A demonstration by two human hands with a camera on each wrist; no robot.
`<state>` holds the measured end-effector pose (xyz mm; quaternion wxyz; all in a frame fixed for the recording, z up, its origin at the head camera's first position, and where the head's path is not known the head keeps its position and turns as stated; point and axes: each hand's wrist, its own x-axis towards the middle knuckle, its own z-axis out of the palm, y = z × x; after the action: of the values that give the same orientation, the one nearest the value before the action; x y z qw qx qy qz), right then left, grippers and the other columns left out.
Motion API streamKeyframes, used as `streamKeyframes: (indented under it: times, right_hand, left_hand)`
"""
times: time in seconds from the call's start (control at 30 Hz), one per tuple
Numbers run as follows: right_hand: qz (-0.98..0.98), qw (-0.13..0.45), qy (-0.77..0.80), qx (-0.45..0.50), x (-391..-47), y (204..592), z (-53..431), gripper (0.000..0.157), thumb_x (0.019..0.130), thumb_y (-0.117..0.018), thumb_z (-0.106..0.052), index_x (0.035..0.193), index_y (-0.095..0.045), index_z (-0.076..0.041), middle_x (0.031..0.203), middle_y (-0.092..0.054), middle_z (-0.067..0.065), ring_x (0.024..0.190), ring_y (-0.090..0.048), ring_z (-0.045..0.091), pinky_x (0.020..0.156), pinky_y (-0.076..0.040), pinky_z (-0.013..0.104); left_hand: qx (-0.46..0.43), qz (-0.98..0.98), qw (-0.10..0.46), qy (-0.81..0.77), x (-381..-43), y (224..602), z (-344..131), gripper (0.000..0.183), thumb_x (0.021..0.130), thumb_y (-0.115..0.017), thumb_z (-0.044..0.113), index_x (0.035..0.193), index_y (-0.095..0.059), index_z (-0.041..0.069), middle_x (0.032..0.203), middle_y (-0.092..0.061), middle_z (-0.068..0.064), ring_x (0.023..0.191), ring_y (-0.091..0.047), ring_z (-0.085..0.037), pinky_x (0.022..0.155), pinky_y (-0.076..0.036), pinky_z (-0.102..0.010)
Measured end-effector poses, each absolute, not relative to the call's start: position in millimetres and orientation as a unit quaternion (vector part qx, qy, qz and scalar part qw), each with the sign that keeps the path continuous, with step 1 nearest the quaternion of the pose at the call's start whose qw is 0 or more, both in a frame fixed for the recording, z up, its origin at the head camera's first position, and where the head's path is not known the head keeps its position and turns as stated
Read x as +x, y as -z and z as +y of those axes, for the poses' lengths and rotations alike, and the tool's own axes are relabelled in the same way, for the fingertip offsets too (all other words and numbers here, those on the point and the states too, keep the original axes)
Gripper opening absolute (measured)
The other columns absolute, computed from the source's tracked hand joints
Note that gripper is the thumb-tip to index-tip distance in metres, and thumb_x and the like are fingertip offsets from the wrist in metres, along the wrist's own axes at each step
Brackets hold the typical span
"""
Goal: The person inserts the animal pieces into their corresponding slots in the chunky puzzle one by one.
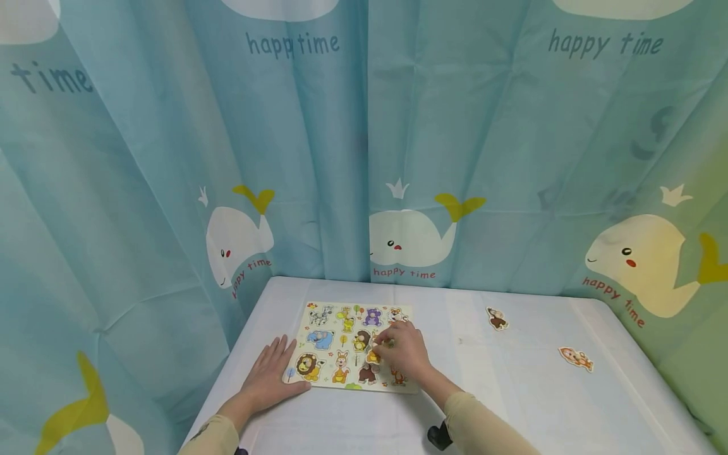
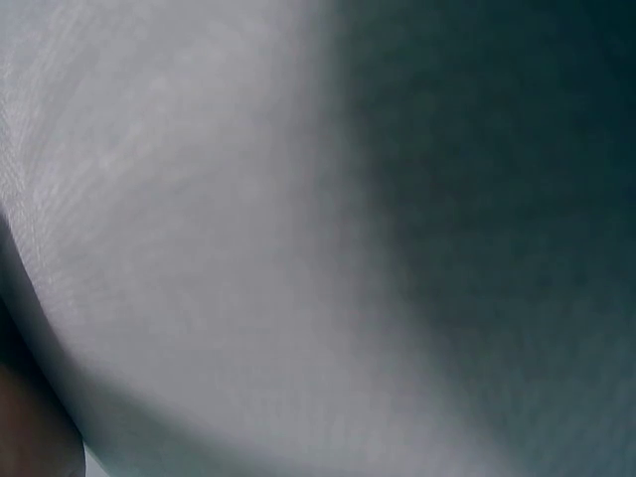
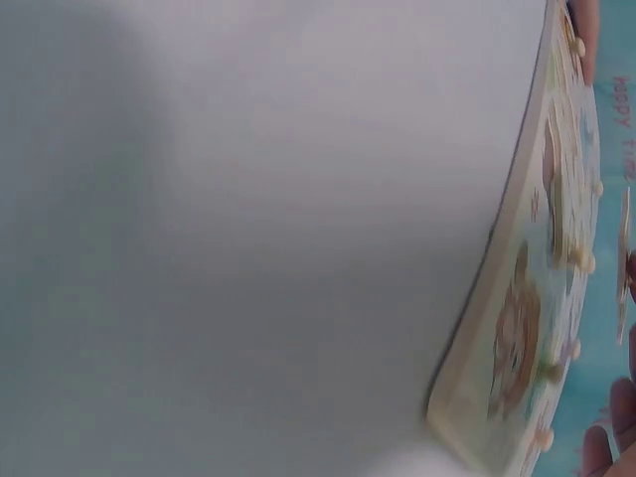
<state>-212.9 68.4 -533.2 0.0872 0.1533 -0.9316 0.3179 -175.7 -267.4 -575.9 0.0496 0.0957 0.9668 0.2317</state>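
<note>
A knobbed animal puzzle board (image 1: 327,382) lies on the table, with a zebra, giraffe, elephant, lion and other animals on it. At its lower left corner, my left hand (image 1: 268,376) lies flat with fingers extended, its thumb along the near edge. My right hand (image 1: 405,351) pinches an orange-and-yellow puzzle piece (image 1: 373,356) over the board's right part. In the right wrist view that piece (image 3: 624,268) appears edge-on, raised above the board; its animal is hard to make out. My right hand partly covers the board's right side. Cloth fills most of the left wrist view.
Two loose puzzle pieces lie on the table's right side: a brown monkey (image 1: 497,318) and an orange-and-white piece (image 1: 576,358). Behind the white-covered table (image 1: 546,404) hangs a blue curtain (image 1: 318,126) with whale prints.
</note>
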Motion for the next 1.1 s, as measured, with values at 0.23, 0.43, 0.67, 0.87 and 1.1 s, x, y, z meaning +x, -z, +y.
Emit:
streamKeyframes:
  times: [0.23, 0.43, 0.67, 0.87, 1.1]
  right_hand:
    - [-0.926, 0.092, -0.324, 0.172, -207.0, 536.0, 46.7, 0.007, 0.082, -0.085, -0.027, 0.082, -0.078, -0.024, 0.084, -0.061, -0.012, 0.088, -0.051, 0.013, 0.077, -0.043, 0.037]
    - [-0.929, 0.087, -0.316, 0.174, -205.5, 539.3, 30.8, 0.007, 0.082, -0.086, -0.028, 0.081, -0.079, -0.024, 0.083, -0.061, -0.014, 0.086, -0.049, 0.013, 0.075, -0.041, 0.034]
    - [-0.935, 0.078, -0.291, 0.19, -205.3, 542.5, 17.9, 0.009, 0.082, -0.085, -0.032, 0.085, -0.081, -0.025, 0.087, -0.062, -0.014, 0.085, -0.048, 0.011, 0.079, -0.042, 0.035]
    - [-0.936, 0.074, -0.281, 0.2, -204.2, 547.8, 11.2, 0.008, 0.081, -0.086, -0.033, 0.082, -0.08, -0.027, 0.085, -0.061, -0.017, 0.082, -0.046, 0.008, 0.076, -0.04, 0.032]
    - [-0.935, 0.088, -0.281, 0.198, -200.0, 549.9, 3.4, 0.009, 0.078, -0.087, -0.031, 0.078, -0.079, -0.028, 0.08, -0.056, -0.018, 0.081, -0.046, 0.009, 0.073, -0.038, 0.031]
  left_hand:
    - [0.093, 0.966, 0.066, -0.233, -173.3, 567.0, -266.3, 0.115, 0.079, -0.072, 0.071, 0.16, -0.029, 0.001, 0.168, -0.017, -0.023, 0.155, -0.009, -0.042, 0.125, -0.006, -0.057]
    - [0.087, 0.968, 0.076, -0.221, -173.2, 564.0, -265.7, 0.116, 0.079, -0.071, 0.072, 0.161, -0.027, 0.003, 0.168, -0.016, -0.021, 0.156, -0.007, -0.04, 0.126, -0.006, -0.056]
    - [0.087, 0.969, 0.077, -0.219, -174.6, 565.5, -266.3, 0.116, 0.079, -0.07, 0.073, 0.162, -0.027, 0.004, 0.169, -0.015, -0.02, 0.156, -0.006, -0.04, 0.126, -0.006, -0.055]
    - [0.089, 0.968, 0.065, -0.226, -175.7, 570.5, -266.6, 0.115, 0.079, -0.071, 0.072, 0.161, -0.029, 0.003, 0.168, -0.017, -0.021, 0.155, -0.009, -0.04, 0.125, -0.006, -0.055]
    - [0.093, 0.967, 0.051, -0.231, -176.7, 577.0, -268.1, 0.115, 0.078, -0.071, 0.072, 0.16, -0.03, 0.003, 0.168, -0.018, -0.02, 0.155, -0.01, -0.041, 0.125, -0.007, -0.057]
